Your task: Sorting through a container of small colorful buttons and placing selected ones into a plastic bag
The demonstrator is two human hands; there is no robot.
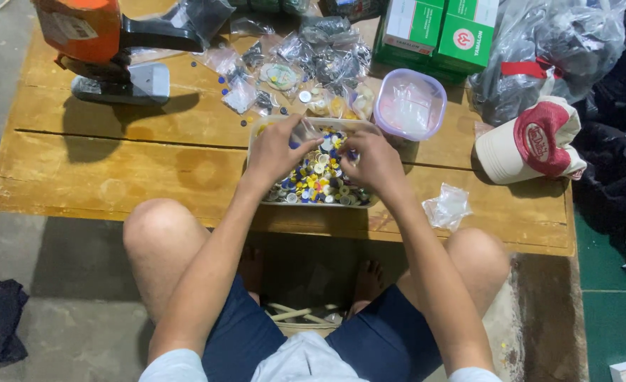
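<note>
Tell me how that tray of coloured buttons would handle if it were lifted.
The tray looks like thin clear plastic, so it would probably flex. It is heaped with buttons, so likely heavy for its size. Tilted, they would probably slide and spill. Both hands, left and right, are in it.

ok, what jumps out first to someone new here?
Both hands, left hand and right hand, dig into a clear tray of multicoloured buttons at the near edge of the wooden table. An orange press machine stands far left; a red-and-cream cap lies to the right.
</note>
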